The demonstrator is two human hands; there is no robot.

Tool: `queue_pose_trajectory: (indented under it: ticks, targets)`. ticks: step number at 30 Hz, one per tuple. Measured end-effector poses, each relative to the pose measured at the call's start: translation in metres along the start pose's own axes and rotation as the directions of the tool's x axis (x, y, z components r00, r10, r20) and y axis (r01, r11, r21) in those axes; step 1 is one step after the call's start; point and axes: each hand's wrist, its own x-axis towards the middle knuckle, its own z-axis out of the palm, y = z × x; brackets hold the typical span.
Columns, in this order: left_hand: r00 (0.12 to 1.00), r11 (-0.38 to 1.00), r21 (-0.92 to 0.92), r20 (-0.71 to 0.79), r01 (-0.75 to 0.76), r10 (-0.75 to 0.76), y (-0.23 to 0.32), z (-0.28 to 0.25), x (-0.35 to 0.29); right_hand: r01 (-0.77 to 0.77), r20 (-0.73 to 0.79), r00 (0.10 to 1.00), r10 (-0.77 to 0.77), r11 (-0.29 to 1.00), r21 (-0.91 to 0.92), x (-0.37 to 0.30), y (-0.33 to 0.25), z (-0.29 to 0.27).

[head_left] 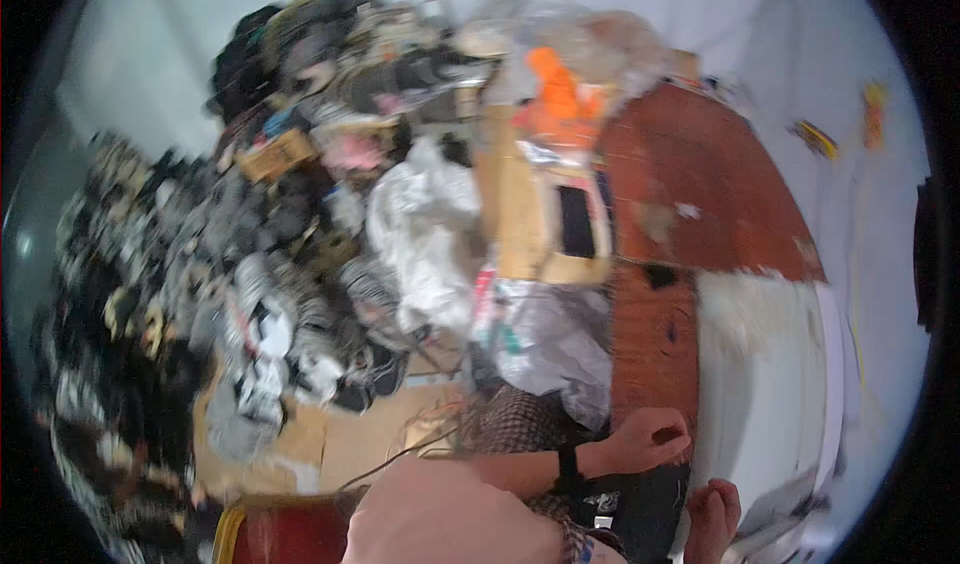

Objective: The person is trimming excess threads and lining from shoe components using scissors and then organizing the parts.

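My left hand (pixel 645 438) reaches across from a pink sleeve, a black band on its wrist. Its fingers are curled over a dark hollow, and I cannot make out anything inside. It is over the lower end of a reddish-brown board (pixel 655 354). Closer to the lower edge, my right hand (pixel 712 512) is curled closed beside a white surface (pixel 765 364); whatever it may hold is hidden. Checked cloth (pixel 515 424) shows beyond my left forearm. The picture is smeared by motion.
A big heap of grey and black shoes (pixel 265 309) fills the left. White plastic bags (pixel 425 229), cardboard (pixel 515 204) and an orange bag (pixel 560 99) lie ahead. A red seat with a yellow rim (pixel 228 529) stands at lower left. A thin dark cable (pixel 395 457) crosses the cardboard.
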Motion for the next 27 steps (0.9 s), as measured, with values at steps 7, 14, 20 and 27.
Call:
queue_pose_trajectory:
  ticks: [7,14,20,27]
  targets:
    - [0.934,0.938,0.177,0.255,-0.298,0.248,-0.057,0.082,-0.058,0.192,-0.507,0.859,-0.073,0.964,0.186,-0.13,0.132,-0.072]
    - [0.805,0.913,0.176,0.551,-0.369,0.219,-0.024,0.123,-0.112,0.385,-0.713,0.701,-0.012,0.848,0.364,-0.235,0.232,-0.111]
    - [0.646,0.936,0.209,0.763,-0.284,0.025,-0.009,0.2,-0.162,0.555,-0.819,0.574,0.009,0.731,0.397,-0.292,0.283,-0.122]
    - [0.134,0.903,0.059,0.991,-0.426,-0.001,-0.018,0.3,-0.219,0.62,-0.97,0.098,0.224,0.748,0.236,-0.359,0.376,-0.115]
